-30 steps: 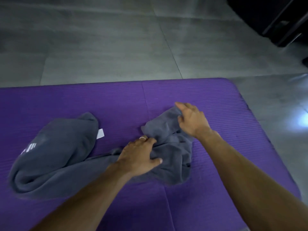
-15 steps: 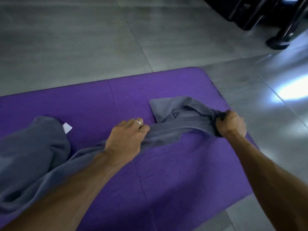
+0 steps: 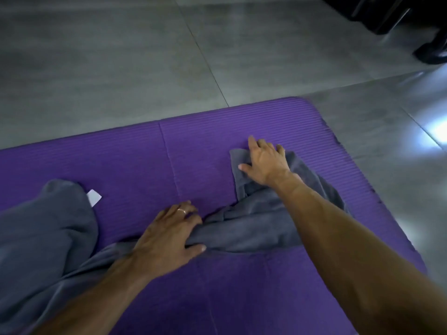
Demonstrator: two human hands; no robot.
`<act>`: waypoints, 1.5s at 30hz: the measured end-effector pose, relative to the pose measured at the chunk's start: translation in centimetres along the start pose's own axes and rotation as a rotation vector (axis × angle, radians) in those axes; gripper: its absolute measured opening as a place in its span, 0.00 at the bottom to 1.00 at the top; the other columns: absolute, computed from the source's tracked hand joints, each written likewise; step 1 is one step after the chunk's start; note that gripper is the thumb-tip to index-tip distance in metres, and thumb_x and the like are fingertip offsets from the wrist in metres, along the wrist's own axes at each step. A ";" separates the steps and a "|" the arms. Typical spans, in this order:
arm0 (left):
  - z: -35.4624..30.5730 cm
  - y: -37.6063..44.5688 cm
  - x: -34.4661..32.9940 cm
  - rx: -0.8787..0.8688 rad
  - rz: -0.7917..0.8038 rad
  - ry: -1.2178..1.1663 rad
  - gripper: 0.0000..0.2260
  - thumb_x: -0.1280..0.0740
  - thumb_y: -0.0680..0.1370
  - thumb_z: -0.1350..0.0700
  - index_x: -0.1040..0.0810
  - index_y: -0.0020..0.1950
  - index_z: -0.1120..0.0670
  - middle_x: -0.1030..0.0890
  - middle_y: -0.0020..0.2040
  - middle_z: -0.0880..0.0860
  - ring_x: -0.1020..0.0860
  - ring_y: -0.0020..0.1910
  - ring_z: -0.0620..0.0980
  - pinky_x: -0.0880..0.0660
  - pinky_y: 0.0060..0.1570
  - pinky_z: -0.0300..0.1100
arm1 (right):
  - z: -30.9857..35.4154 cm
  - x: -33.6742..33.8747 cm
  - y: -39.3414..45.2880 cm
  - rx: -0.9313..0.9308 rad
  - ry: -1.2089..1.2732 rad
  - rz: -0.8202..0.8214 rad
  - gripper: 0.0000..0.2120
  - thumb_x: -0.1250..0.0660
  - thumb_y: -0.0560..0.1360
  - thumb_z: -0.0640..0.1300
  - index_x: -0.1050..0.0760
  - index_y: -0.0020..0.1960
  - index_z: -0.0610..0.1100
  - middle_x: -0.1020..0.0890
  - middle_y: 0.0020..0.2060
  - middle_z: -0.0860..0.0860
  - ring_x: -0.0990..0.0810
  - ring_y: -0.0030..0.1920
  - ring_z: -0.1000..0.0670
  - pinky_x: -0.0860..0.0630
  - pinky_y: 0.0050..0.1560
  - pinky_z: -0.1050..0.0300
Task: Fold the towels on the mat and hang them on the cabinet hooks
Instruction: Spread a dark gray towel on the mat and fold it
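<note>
Here, grey towel (image 3: 261, 226) lies bunched — long axis left-to-right across mat (image 3: 198, 151).

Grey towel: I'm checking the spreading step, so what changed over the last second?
The right hand let go of the bunched end it had pulled rightward and now presses the grey towel flat with straight fingers. The left hand stayed gripping the towel's middle on the purple mat.

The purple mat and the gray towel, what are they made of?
Mat: looks like soft foam, matte, with fine ribs across it and rounded corners. Towel: soft cloth, probably terry or microfiber; it bunches into folds under the left hand.
</note>
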State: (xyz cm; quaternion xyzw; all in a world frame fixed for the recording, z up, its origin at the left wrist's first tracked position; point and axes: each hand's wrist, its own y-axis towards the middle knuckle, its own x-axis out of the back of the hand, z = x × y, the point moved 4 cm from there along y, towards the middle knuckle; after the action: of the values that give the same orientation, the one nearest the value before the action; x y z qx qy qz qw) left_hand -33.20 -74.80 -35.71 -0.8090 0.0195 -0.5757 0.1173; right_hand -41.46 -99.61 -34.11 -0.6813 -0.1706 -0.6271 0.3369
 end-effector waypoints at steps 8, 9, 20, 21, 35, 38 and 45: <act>0.9 1.7 3.3 0.099 -0.372 0.019 0.22 0.24 0.65 0.46 0.25 0.56 0.49 0.20 0.45 0.47 0.19 0.41 0.49 0.22 0.39 0.44 | -9.5 5.6 3.6 -0.492 0.381 -0.362 0.20 0.36 0.78 0.48 0.32 0.66 0.40 0.26 0.64 0.37 0.29 0.65 0.36 0.31 0.62 0.43; 1.0 1.7 2.8 0.098 -0.317 0.038 0.27 0.24 0.66 0.43 0.27 0.61 0.49 0.21 0.49 0.48 0.19 0.45 0.50 0.21 0.42 0.46 | -9.5 5.4 3.2 -0.466 0.349 -0.320 0.24 0.35 0.77 0.48 0.34 0.69 0.39 0.28 0.66 0.37 0.31 0.67 0.36 0.32 0.63 0.42; 3.5 -5.8 1.4 0.117 -0.400 0.192 0.22 0.21 0.64 0.53 0.21 0.55 0.56 0.22 0.48 0.55 0.21 0.44 0.57 0.23 0.42 0.52 | 5.5 -5.3 -15.0 0.228 0.118 -0.327 0.18 0.34 0.68 0.57 0.20 0.53 0.48 0.22 0.47 0.50 0.24 0.47 0.45 0.28 0.46 0.48; 3.7 -5.8 1.6 0.127 -0.404 0.168 0.20 0.21 0.64 0.54 0.20 0.53 0.56 0.21 0.46 0.55 0.21 0.43 0.57 0.24 0.41 0.51 | 5.2 -5.9 -14.8 0.142 0.127 -0.307 0.20 0.35 0.69 0.58 0.21 0.56 0.49 0.22 0.49 0.50 0.25 0.48 0.45 0.28 0.46 0.48; -2.3 -12.1 0.9 -0.173 -0.347 0.037 0.10 0.24 0.65 0.53 0.24 0.41 0.50 0.24 0.38 0.49 0.22 0.37 0.50 0.23 0.37 0.44 | -1.0 -4.2 -24.0 0.185 -0.009 -0.322 0.06 0.43 0.73 0.45 0.28 0.46 0.48 0.26 0.41 0.49 0.28 0.42 0.44 0.30 0.39 0.49; -2.3 -14.9 -2.0 -0.214 -0.172 0.195 0.20 0.23 0.61 0.45 0.21 0.49 0.50 0.22 0.43 0.49 0.23 0.42 0.51 0.25 0.42 0.45 | -2.5 -6.3 -26.9 0.187 -0.079 -0.180 0.07 0.44 0.72 0.48 0.28 0.44 0.49 0.26 0.41 0.52 0.24 0.40 0.43 0.30 0.40 0.49; 7.4 -15.4 2.9 -0.024 -0.099 0.243 0.30 0.38 0.69 0.45 0.30 0.71 0.51 0.26 0.67 0.50 0.34 0.72 0.52 0.37 0.70 0.52 | 14.3 -4.4 -23.5 0.343 0.138 -0.225 0.19 0.36 0.67 0.60 0.22 0.52 0.49 0.22 0.44 0.51 0.24 0.48 0.45 0.27 0.45 0.50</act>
State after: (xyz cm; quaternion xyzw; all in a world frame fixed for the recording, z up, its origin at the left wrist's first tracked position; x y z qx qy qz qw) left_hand -26.91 -59.11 -32.00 -0.7347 0.0004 -0.6742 0.0756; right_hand -46.98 -72.36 -32.43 -0.5461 -0.3264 -0.6677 0.3865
